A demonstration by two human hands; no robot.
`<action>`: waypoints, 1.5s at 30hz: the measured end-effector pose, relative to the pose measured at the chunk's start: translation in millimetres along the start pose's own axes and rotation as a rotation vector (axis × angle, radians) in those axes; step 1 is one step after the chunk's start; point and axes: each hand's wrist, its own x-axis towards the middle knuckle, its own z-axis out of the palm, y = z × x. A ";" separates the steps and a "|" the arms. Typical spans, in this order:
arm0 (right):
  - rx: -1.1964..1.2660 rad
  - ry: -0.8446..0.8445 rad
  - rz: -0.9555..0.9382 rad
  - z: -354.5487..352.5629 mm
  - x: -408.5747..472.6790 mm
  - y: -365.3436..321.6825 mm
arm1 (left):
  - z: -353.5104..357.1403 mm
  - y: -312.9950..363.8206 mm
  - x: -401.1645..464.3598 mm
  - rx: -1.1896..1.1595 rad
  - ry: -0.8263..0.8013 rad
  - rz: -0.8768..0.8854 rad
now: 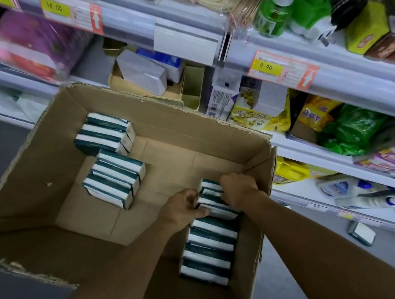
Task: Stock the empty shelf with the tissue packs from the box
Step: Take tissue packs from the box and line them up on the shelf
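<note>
Head view: open cardboard box (44, 157) fills centre and lower left of frame. Tissue packs (210, 250) stand in row along box's right wall; two smaller groups (113, 179) at upper left of box floor. Left hand (183, 208) and right hand (238, 190) both curl around top packs of right row, centre right. Store shelves (322, 62) across top; one loose pack (362, 233) on floor, right edge.

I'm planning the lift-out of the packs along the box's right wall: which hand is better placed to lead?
Right, probably. The right hand grips the far end of the right-wall stack from above; the left hand only pinches its near side, inside the box.
</note>
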 end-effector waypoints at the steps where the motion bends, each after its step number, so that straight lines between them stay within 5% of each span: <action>1: 0.016 -0.008 -0.001 0.3 0.5 1.7 | 1.7 0.1 1.3 0.041 0.024 0.010; 3: 0.058 -0.011 -0.005 -0.6 -0.1 4.4 | 3.2 -1.1 1.5 0.047 0.084 0.003; 12: 0.313 0.200 -0.013 -41.4 -33.9 0.8 | -38.2 42.2 -51.0 -0.645 0.077 -0.194; 20: 0.532 0.372 -0.085 -91.2 -112.5 -23.7 | -86.0 82.7 -105.4 -0.673 0.175 -0.143; 25: 0.476 0.429 0.055 -98.8 -121.4 -24.8 | -95.7 73.1 -99.2 -0.445 0.242 -0.128; 29: 0.392 0.431 0.168 -80.6 -97.2 -21.0 | -97.2 41.0 -70.9 0.152 0.253 -0.067; 36: 0.326 0.390 0.271 -39.9 -45.9 -9.8 | -63.2 2.3 -6.3 0.806 0.237 0.328; 45: 0.302 0.350 0.273 -20.2 -4.1 -3.5 | -17.3 -6.6 71.3 1.125 0.160 0.273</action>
